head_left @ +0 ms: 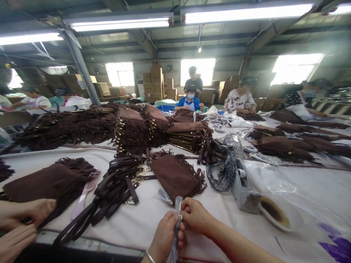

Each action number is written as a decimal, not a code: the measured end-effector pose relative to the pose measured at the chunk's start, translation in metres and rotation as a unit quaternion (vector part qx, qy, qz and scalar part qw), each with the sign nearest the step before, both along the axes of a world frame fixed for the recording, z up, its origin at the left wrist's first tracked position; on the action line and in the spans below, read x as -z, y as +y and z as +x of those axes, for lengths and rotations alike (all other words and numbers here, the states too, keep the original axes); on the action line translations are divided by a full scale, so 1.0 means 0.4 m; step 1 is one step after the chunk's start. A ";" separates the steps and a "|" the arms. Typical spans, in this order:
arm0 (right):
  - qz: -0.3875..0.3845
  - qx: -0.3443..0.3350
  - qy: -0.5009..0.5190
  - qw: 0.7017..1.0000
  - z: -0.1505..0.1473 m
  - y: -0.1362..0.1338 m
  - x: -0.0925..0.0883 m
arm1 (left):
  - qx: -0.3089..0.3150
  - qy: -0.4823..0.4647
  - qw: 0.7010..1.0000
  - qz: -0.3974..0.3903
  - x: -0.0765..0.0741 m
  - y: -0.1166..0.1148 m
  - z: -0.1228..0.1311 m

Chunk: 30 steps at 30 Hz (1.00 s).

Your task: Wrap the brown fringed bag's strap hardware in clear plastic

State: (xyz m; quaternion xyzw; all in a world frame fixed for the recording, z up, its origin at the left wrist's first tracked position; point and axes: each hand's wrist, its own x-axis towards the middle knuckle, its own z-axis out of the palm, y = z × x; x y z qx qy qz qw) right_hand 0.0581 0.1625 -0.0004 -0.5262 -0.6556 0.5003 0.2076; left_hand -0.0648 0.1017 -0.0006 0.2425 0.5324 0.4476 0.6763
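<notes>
My left hand point(166, 233) is closed around a narrow strip of translucent grey plastic wrap point(173, 252) that hangs down toward me. Just above it, my right hand point(196, 215) pinches the upper part of the wrap, where a small gold-coloured metal piece shows between the two hands. Whatever lies inside the wrap cannot be made out. Directly beyond my fingers a brown fringed bag point(174, 173) lies flat, its near corner close to the wrap. To the left is a heap of dark brown straps point(117, 186) with gold clasps.
A co-worker's hands point(27, 219) work at a fringed bag point(49, 180) beside a pink comb point(85, 193). Stacked bags point(134, 128) stand farther back. On the right are a grey tape dispenser point(245, 191), a tape roll point(276, 213) and clear plastic point(274, 179). Several people sit across the table.
</notes>
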 end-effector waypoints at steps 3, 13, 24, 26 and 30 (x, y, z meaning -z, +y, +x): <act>0.069 -0.001 -0.053 0.996 0.030 0.002 -0.009 | -0.035 0.054 0.998 0.011 -0.003 0.003 0.010; 0.028 0.040 0.063 0.997 0.005 -0.049 -0.034 | -0.063 0.190 0.979 0.050 -0.022 0.005 0.029; -0.306 0.109 0.351 0.878 0.026 -0.034 -0.019 | -0.036 0.265 0.959 0.091 -0.045 -0.017 -0.017; -0.354 0.096 0.377 0.851 0.039 -0.027 -0.021 | -0.027 0.126 0.992 -0.009 -0.040 -0.009 -0.019; -0.403 0.091 0.397 0.820 0.055 -0.019 -0.011 | 0.010 -0.076 0.996 -0.048 -0.041 0.002 -0.001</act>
